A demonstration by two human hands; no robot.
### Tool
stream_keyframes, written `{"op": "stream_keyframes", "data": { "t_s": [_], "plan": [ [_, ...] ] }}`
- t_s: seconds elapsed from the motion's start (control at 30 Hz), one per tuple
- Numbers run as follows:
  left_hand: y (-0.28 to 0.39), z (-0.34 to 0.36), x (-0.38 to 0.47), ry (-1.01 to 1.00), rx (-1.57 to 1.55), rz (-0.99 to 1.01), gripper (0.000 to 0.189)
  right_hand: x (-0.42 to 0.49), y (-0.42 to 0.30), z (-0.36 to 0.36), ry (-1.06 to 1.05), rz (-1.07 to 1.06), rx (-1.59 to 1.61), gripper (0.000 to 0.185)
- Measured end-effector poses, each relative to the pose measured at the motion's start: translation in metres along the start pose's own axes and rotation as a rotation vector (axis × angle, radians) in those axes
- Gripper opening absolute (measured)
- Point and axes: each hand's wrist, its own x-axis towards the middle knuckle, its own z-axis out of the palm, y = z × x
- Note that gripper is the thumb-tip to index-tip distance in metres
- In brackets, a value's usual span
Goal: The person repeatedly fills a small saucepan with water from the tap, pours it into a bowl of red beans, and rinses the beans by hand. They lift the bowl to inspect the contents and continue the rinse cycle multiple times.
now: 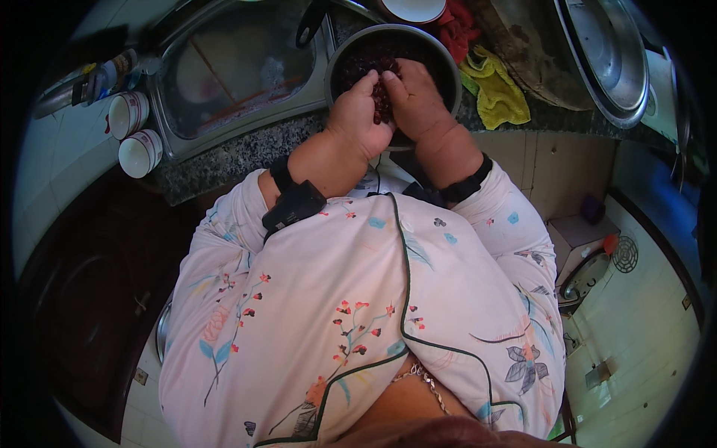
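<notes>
A round metal pot [339, 67] stands before me at the counter's edge. Dark red beans [364, 53], wet and glossy, cover much of its inside. My left hand [358, 115] is cupped over the near side of the pot, thumb up. Facing it, my right hand [420, 98] curls inward, its thumb close to the left one. Between the two palms both hands hold a clump of the beans [382, 103]. The right fingers are partly hidden behind the thumb and the beans.
Left of the pot is a steel sink [162, 134] holding cloudy water. Two patterned cups [140, 154] stand at its left. A yellow cloth [498, 92], a red cloth [456, 31] and a wooden board [535, 61] lie to the right, before a large metal basin [608, 56]. A white bowl [414, 8] sits behind.
</notes>
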Motion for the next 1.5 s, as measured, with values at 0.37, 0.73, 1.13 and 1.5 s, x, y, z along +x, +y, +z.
{"op": "stream_keyframes", "data": {
  "t_s": [0.37, 0.73, 1.13, 1.5],
  "plan": [
    [0.014, -0.002, 0.017, 0.092, 0.554, 0.121, 0.027, 0.021, 0.01, -0.019, -0.152, 0.096, -0.043, 0.02],
    [0.036, 0.013, -0.016, 0.066, 0.595, 0.17, 0.053, 0.029, 0.018, -0.034, -0.237, 0.107, -0.035, 0.052],
    [0.022, 0.006, 0.04, 0.158, 0.136, 0.093, 0.026, 0.022, -0.004, -0.009, -0.405, 0.25, 0.434, 0.04],
    [0.013, 0.005, 0.012, -0.105, -0.038, -0.061, 0.031, -0.004, -0.008, -0.002, -0.245, -0.021, 0.173, 0.047]
  ]
}}
